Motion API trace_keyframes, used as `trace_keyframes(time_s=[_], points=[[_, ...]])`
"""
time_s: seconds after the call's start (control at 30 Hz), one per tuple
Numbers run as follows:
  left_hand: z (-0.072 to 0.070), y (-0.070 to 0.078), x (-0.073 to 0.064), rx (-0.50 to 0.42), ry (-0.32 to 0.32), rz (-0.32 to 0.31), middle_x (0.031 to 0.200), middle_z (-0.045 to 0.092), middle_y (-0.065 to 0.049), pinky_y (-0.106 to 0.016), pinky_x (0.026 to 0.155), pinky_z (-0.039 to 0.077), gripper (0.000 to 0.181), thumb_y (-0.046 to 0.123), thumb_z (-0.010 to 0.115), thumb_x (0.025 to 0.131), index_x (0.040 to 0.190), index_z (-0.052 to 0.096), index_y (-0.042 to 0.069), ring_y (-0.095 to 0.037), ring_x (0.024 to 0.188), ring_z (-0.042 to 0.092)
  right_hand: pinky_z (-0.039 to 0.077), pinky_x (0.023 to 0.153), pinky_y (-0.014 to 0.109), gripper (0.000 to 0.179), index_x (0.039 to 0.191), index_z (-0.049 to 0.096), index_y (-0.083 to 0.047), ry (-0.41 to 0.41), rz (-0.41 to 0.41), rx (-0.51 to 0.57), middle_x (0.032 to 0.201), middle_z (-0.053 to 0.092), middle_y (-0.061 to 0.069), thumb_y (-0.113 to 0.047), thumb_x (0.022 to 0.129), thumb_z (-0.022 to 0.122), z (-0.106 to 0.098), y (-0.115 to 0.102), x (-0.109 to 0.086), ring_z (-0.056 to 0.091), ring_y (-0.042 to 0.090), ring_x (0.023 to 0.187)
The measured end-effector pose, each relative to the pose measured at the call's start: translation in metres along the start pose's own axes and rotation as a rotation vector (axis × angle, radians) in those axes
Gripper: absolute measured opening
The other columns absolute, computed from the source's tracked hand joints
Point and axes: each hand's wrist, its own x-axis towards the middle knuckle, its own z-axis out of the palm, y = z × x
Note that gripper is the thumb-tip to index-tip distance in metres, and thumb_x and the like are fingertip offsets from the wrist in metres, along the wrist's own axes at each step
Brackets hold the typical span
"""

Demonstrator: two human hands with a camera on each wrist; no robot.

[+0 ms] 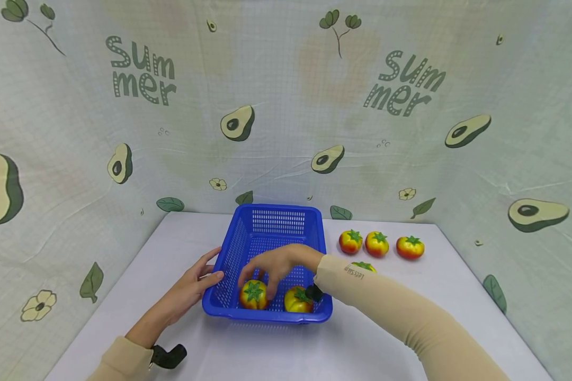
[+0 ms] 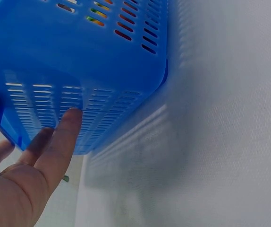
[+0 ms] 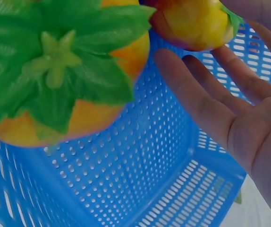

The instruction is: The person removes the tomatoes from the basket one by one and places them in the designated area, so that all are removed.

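A blue plastic basket [image 1: 267, 316] stands on the table, with two yellow-red tomatoes in its near end. My right hand [image 1: 271, 263] reaches into it from the right and holds the left tomato [image 1: 253, 295], thumb on one side and a finger on the other. The right wrist view shows this tomato [image 3: 192, 23] between thumb and finger, the other fingers spread beside it. The second tomato [image 1: 298, 300] sits under my right wrist, large and close in the right wrist view. My left hand [image 1: 190, 288] rests against the basket's left side, its fingers straight along the slotted wall [image 2: 46, 101].
To the right of the basket, three tomatoes stand in a row, the rightmost tomato [image 1: 410, 247] a little apart. Another tomato [image 1: 364, 266] is partly hidden behind my right sleeve. A patterned cloth [image 1: 286, 106] hangs around the white table [image 1: 181, 238] on three sides.
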Motion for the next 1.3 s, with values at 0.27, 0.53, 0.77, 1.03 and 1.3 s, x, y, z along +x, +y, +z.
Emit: trace_keyframes(time_s=[0.27,0.53,0.77,1.03,1.3], points=[[0.001,0.000,0.000,0.010,0.001,-0.005,0.148,0.039,-0.019,-0.052,0.099,0.048,0.068,0.038,0.060,0.096,0.153,0.022,0.040,-0.036,0.126,0.051,0.046,0.101,0.027,0.064,0.135,0.055,-0.027,0.018,-0.030,-0.075,0.136,0.052,-0.011,-0.013,0.079,0.082,0.006,-0.001,0.003,0.049,0.005,0.121],[0.001,0.000,-0.001,0.008,0.002,-0.002,0.147,0.040,-0.018,-0.052,0.098,0.049,0.068,0.038,0.060,0.097,0.153,0.022,0.040,-0.035,0.124,0.053,0.048,0.097,0.024,0.061,0.130,0.056,-0.029,0.062,-0.018,-0.143,0.129,0.055,-0.012,-0.015,0.078,0.083,0.010,-0.003,0.009,0.051,0.003,0.117],[0.001,0.000,0.000,0.007,-0.001,-0.002,0.147,0.040,-0.018,-0.051,0.098,0.048,0.067,0.038,0.058,0.097,0.153,0.022,0.040,-0.034,0.123,0.054,0.050,0.096,0.027,0.061,0.132,0.056,-0.028,0.105,-0.001,-0.177,0.129,0.055,-0.010,-0.019,0.079,0.083,0.006,-0.002,0.000,0.052,0.006,0.116],[0.001,0.000,-0.001,0.005,0.012,0.000,0.144,0.043,-0.017,-0.051,0.097,0.049,0.067,0.037,0.059,0.097,0.153,0.022,0.040,-0.033,0.122,0.055,0.051,0.095,0.030,0.060,0.134,0.055,-0.027,0.194,0.023,-0.137,0.133,0.054,-0.009,-0.018,0.081,0.081,-0.019,0.001,-0.038,0.053,0.013,0.119],[0.002,0.000,0.000,-0.006,-0.002,0.006,0.143,0.042,-0.018,-0.050,0.098,0.049,0.067,0.036,0.059,0.098,0.153,0.021,0.039,-0.033,0.121,0.054,0.052,0.092,0.032,0.061,0.135,0.053,-0.031,0.293,0.091,-0.098,0.133,0.054,-0.007,-0.020,0.081,0.081,-0.037,0.004,-0.090,0.057,0.018,0.115]])
